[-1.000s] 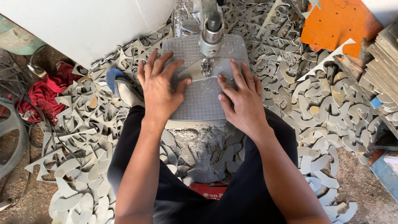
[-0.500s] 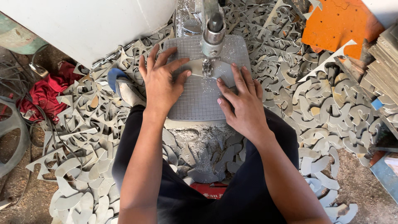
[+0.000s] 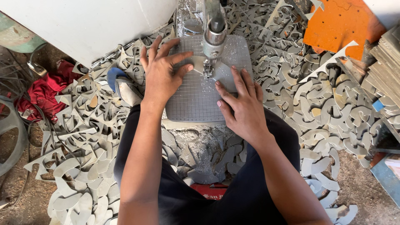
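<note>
- Since the earlier frames, both hands have slid further up the grey gridded metal work plate [image 3: 196,102], and the flat grey board piece [image 3: 225,73] now sits right under the steel cutting head [image 3: 213,35].
- I see my left hand [image 3: 160,75] lying flat with fingers spread wide, thumb tip pressing the left edge of the piece beside the needle-like blade [image 3: 207,68]; it clamps nothing, only pins the piece down.
- I see my right hand [image 3: 243,106] flat as well, fingers loosely splayed over the right part of the piece, pressing rather than gripping.
- Standing in the way: the cutting head's round silver barrel hides the top of the piece, and a big white panel [image 3: 91,25] blocks the upper left.
- Pale dust and crumbs speckle the plate and heap up on the ledge [image 3: 196,141] below its front edge.
- Curved, hooked grey offcuts [image 3: 333,112] of stiff board litter the ground all round, matte and thin, stacked several deep.
- An orange board with jagged cut edges [image 3: 337,23] lies upper right, beside a stack of flat grey sheets [image 3: 387,62].
- A crumpled red cloth [image 3: 43,93] and dark cables [image 3: 16,79] lie at the left on bare earth floor [image 3: 16,183].
- A blue-soled sandal [image 3: 121,85] shows just left of my left wrist.
</note>
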